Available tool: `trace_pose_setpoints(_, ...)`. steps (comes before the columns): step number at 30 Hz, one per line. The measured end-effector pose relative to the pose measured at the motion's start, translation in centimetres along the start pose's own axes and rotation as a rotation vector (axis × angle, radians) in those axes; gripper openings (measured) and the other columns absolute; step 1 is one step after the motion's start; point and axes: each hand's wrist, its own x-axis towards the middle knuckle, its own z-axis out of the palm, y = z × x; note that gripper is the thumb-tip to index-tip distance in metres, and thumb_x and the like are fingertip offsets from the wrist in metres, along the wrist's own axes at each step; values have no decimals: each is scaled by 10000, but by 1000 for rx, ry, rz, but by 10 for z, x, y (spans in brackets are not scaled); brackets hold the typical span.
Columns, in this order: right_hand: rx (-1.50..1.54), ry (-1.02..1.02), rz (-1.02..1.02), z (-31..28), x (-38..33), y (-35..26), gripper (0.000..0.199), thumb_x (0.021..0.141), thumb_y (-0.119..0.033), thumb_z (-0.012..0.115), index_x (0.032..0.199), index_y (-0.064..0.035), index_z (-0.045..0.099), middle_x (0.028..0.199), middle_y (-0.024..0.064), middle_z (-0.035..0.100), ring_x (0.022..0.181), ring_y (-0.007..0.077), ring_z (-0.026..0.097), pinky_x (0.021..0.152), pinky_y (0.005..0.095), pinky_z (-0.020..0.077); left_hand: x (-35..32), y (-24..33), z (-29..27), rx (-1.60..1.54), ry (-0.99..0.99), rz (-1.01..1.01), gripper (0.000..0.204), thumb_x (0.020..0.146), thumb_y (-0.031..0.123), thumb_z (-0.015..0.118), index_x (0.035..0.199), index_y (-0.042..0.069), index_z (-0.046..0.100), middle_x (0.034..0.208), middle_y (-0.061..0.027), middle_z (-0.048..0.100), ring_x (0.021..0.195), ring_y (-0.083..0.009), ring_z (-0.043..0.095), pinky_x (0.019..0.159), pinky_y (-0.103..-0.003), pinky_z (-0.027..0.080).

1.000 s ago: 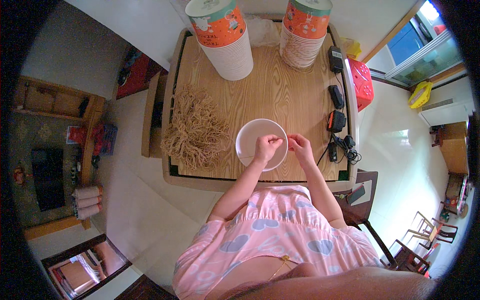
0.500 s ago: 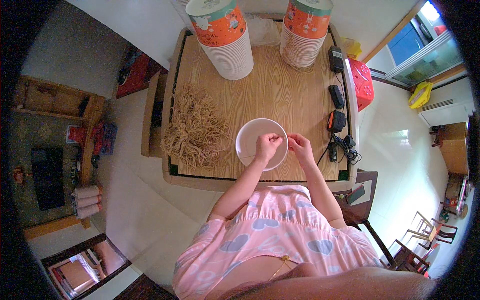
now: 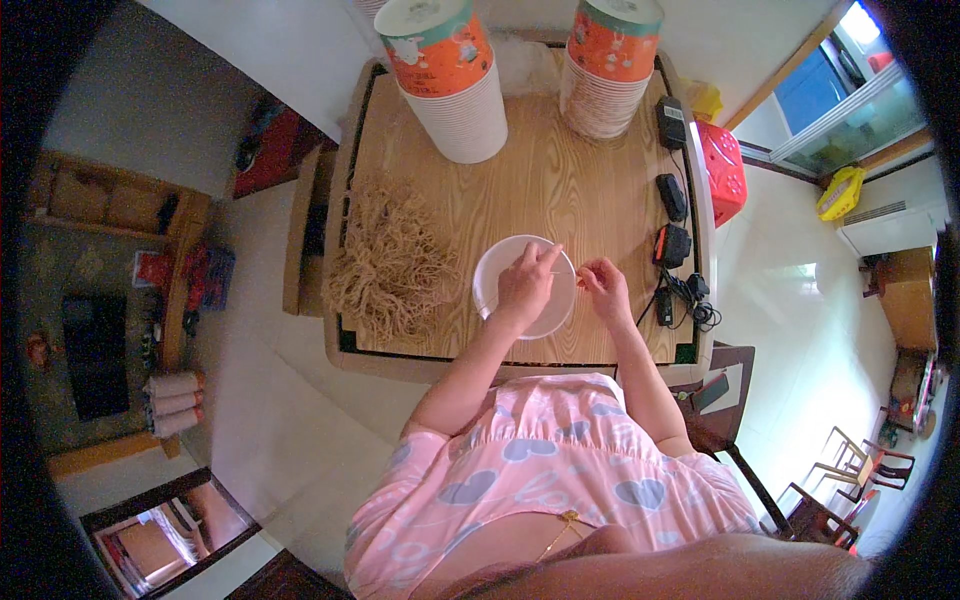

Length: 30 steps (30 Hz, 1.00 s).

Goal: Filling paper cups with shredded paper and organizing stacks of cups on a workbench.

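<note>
A white paper bucket (image 3: 487,272) stands with its open mouth up near the front of the wooden table. My left hand (image 3: 524,288) is over its mouth, fingers closed and the index finger pointing toward the far right. At the bucket's right rim, my right hand (image 3: 606,292) pinches with thumb and forefinger. A thin strand of twine (image 3: 562,273) seems to run between the two hands; its ends are hidden by the fingers. To the left lies a loose heap of brown twine pieces (image 3: 390,262).
Two tall stacks of nested buckets, the left stack (image 3: 455,115) and the right stack (image 3: 603,95), stand upside down at the far side. Black chargers (image 3: 671,245) and cables line the table's right edge. A red stool (image 3: 722,172) stands beyond it.
My left hand has shifted slightly left and its index finger has straightened. My right hand has moved a little to the right, widening the gap between the hands.
</note>
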Motion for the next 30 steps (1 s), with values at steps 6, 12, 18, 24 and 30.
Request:
trace_pose_setpoints(6,-232,-46,-114,9,-2,-11,72,836,-102,519,831,-31,531,692,55,579,632,134,529,586,259,426,22,-8,-3,244,-244,109,130,771,121,504,810,98,626,857,-97,530,799,-263,580,637,-395,491)
trace_pose_setpoints(12,-266,57,-105,13,-3,-21,90,859,-109,485,826,-25,481,702,97,588,632,155,542,583,284,445,7,-12,6,173,-224,83,98,718,177,605,722,83,630,798,-93,541,718,-271,580,638,-391,469)
trace_pose_setpoints(18,0,45,-72,17,-4,-20,63,863,-89,480,848,-29,464,728,61,575,649,128,535,618,263,451,3,-17,3,-193,-337,-129,167,690,208,677,732,51,638,702,-92,586,657,-225,579,622,-347,450)
trace_pose_setpoints(24,-68,19,-162,21,0,-14,74,866,-93,488,872,-22,470,753,56,553,671,118,532,624,259,448,0,-53,46,-691,-389,-238,188,711,207,677,804,44,662,696,-75,645,637,-134,596,592,-281,462)
trace_pose_setpoints(30,116,35,-122,21,1,-13,76,874,-104,488,857,-30,480,767,44,563,648,107,518,610,240,435,-2,-57,51,-888,-482,-243,190,742,174,668,822,2,660,698,-30,639,640,-64,551,585,-238,453)
